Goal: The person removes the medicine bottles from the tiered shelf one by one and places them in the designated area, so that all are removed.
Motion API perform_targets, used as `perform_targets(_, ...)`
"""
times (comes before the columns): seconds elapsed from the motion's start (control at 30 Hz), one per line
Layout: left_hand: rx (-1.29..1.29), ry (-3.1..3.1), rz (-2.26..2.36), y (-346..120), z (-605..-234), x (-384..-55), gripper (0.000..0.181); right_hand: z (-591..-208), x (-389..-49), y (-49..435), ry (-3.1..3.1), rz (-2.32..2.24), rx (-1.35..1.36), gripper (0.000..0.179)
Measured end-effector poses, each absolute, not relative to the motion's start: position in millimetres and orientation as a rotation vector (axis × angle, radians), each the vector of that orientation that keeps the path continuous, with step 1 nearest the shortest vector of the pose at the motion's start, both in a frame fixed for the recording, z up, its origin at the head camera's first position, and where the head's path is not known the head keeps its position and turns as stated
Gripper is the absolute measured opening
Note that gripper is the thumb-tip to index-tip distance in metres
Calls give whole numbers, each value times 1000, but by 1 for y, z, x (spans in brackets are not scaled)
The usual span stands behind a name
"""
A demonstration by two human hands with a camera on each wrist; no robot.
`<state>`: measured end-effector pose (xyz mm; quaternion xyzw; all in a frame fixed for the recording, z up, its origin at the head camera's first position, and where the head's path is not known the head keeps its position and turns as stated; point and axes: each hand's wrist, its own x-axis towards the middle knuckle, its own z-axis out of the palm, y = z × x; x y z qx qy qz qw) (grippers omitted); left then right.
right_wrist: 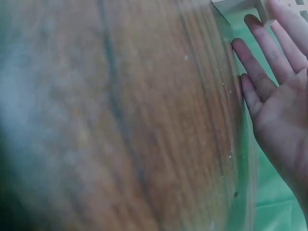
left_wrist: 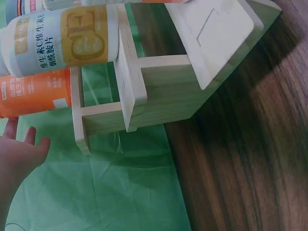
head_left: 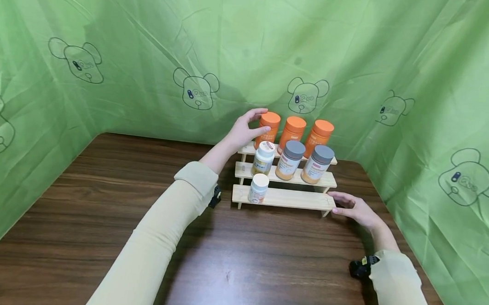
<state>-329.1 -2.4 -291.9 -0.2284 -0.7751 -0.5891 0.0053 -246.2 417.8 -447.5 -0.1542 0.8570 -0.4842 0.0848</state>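
A three-tier wooden display rack (head_left: pixel 296 199) stands on the table, bottles on every step. My left hand (head_left: pixel 245 130) is at the leftmost orange bottle (head_left: pixel 265 139) on the top step, thumb in front and fingers by its cap. From the left wrist, the left hand's fingers (left_wrist: pixel 30 135) show beside that orange bottle (left_wrist: pixel 36 94). At the lowest step's right end, my right hand (head_left: pixel 357 210) holds the rack's corner between thumb and fingers; in the right wrist view its other fingers (right_wrist: pixel 252 62) spread loosely, with only a corner of the rack (right_wrist: pixel 262 10) showing.
Two more orange bottles (head_left: pixel 292 130) share the top step. On the middle step stand a white-and-gold bottle (head_left: pixel 263 159) and two grey-capped bottles (head_left: pixel 288 161). A small white bottle (head_left: pixel 258 190) sits low at left. Green cloth (head_left: pixel 250 42) surrounds the brown table (head_left: pixel 239 253).
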Motion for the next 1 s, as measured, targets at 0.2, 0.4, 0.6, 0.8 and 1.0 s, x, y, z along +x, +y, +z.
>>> perform_targets(0.2,-720,-2388,-1852,-4,-295,-333,55,-448,-248,419,2509,-1450,-417,56)
perform_targets(0.4,-732,-2371,-1846,-2,-296,-336,53,-448,-247,421,2516,-1431,-423,56)
perform_targets(0.6,-721,-2356,-1861,-1,-295,-334,51,-448,-246,420,2517,-1440,-429,56)
perform_targets(0.8,-711,-2344,-1849,-1,-294,-331,49,-447,-246,419,2532,-1423,-429,56)
perform_targets(1.0,-677,-2336,-1842,0,-302,-342,48,-446,-246,418,2534,-1398,-427,57)
